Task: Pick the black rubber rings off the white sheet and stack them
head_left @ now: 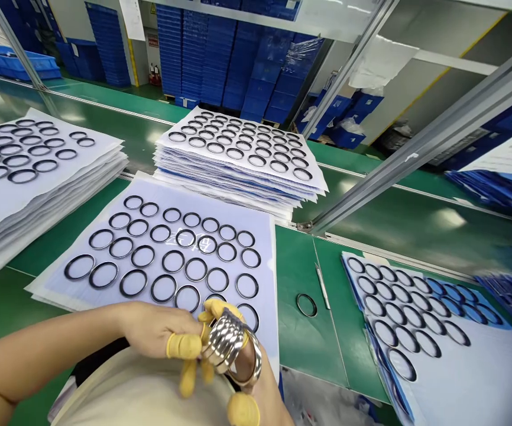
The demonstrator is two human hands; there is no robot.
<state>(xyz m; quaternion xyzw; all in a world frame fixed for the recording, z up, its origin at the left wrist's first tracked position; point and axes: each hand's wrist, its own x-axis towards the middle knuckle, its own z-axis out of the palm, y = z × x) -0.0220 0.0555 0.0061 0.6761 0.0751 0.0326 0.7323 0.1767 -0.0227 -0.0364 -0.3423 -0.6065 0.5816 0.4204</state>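
Observation:
My left hand [162,334] and my right hand [253,384] meet just above my lap, both wearing yellow finger cots. Together they hold a bundle of shiny silver metal rings [224,340], with one larger ring looped around my right hand's fingers. Directly beyond them lies a white sheet [262,284] carrying several rows of black-rimmed rings, and my fingertips overlap its near edge. A single loose dark ring [306,305] rests on the green bench surface [294,349] to the right, beside a slim metal tool [322,286].
Stacks of ring-laden white sheets [238,151] [38,160] stand beyond on a green conveyor [118,124]. Another sheet [455,361] with blue backing lies at right. An aluminium frame rail [415,148] crosses above, and blue crates [238,59] are piled behind.

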